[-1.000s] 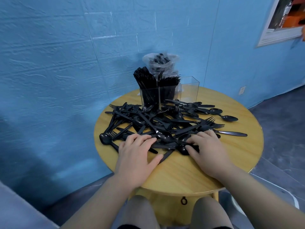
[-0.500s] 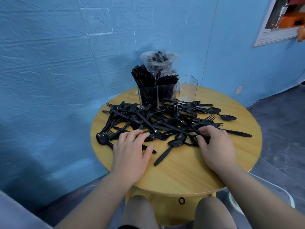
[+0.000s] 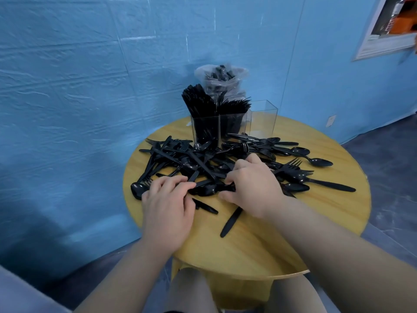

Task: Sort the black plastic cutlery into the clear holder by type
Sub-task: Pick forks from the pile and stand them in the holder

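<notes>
At the near edge of the cutlery pile [image 3: 216, 168] on the table [image 3: 259, 240], I find both grips pinching pieces, picking underway; next, carry sorted types to the clear holder [image 3: 222, 127] behind.

Even soft light, slight blur, wide-angle edge warp

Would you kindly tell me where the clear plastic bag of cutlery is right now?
In the head view, the clear plastic bag of black cutlery stands at the round wooden table's far edge against the blue wall, directly behind the clear holder.
</notes>
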